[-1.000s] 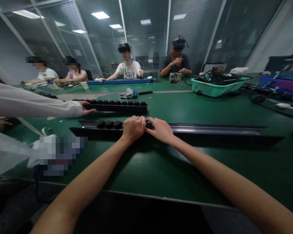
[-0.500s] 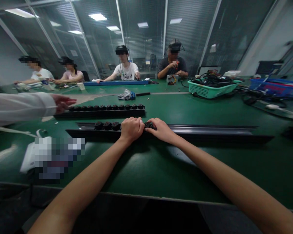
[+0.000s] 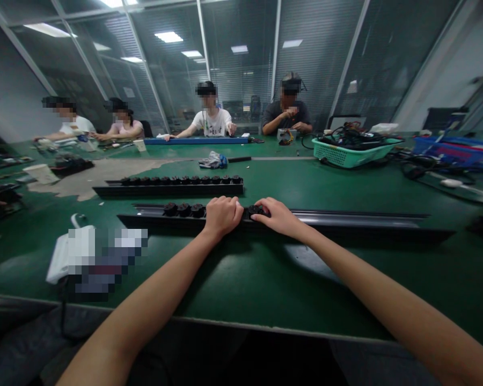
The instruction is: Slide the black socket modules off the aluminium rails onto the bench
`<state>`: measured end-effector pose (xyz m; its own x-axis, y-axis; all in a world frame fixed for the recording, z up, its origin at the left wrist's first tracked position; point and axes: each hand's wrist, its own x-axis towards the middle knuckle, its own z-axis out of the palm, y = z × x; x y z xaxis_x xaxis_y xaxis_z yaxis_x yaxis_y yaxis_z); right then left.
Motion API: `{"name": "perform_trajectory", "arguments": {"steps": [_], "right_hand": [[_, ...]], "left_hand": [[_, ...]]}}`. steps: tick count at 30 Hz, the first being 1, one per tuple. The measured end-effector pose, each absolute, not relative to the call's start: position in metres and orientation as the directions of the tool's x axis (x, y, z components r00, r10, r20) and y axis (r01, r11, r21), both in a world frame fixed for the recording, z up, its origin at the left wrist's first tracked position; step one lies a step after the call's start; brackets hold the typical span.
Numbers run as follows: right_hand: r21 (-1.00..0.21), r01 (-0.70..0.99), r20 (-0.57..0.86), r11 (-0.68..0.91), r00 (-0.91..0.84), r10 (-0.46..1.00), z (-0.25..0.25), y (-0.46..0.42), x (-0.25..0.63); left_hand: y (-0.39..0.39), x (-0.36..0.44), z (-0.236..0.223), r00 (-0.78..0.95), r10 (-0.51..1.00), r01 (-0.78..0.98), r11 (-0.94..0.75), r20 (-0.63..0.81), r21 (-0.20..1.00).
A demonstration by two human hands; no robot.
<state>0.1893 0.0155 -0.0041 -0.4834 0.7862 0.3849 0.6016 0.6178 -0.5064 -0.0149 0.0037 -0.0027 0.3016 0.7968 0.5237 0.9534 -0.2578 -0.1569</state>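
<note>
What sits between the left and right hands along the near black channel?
In the head view, a round black module sits between the left hand and the right hand, which grasps it.

White sleeve gone; shorter rail [image 3: 169, 188] now let go. Right hand [image 3: 279, 217], at black module [image 3: 254, 210], shifted apart from left hand [image 3: 224, 214].

We see the rail [image 3: 366, 217] as dark metal, its channel smooth and glossy. The sockets [image 3: 184, 210] seated in it look like hard black plastic, fairly matt. Under it, our table [image 3: 233, 300] is smooth green with a soft sheen. Beyond it we find crumpled cloth [image 3: 213, 160], a plastic basket [image 3: 338, 155] and, farthest, shiny glass panes [image 3: 241, 69].
</note>
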Motion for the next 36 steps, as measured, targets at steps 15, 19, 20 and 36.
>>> {"name": "perform_trajectory", "arguments": {"steps": [15,19,20,36], "right_hand": [[-0.498,0.609,0.368,0.617,-0.496,0.786,-0.003,0.012,0.218],[-0.498,0.604,0.366,0.622,-0.504,0.782,-0.003,0.012,0.221],[-0.494,0.604,0.367,0.625,-0.507,0.78,-0.003,0.012,0.222],[-0.434,0.615,0.362,0.658,-0.55,0.752,-0.004,0.019,0.231]], "left_hand": [[0.001,-0.014,0.001,0.299,0.799,0.954,-0.252,0.521,-0.16],[0.001,-0.014,0.002,0.299,0.801,0.954,-0.257,0.519,-0.152],[0.0,-0.014,0.002,0.298,0.802,0.955,-0.259,0.518,-0.148],[0.0,-0.013,0.002,0.29,0.806,0.957,-0.254,0.517,-0.141]]}}
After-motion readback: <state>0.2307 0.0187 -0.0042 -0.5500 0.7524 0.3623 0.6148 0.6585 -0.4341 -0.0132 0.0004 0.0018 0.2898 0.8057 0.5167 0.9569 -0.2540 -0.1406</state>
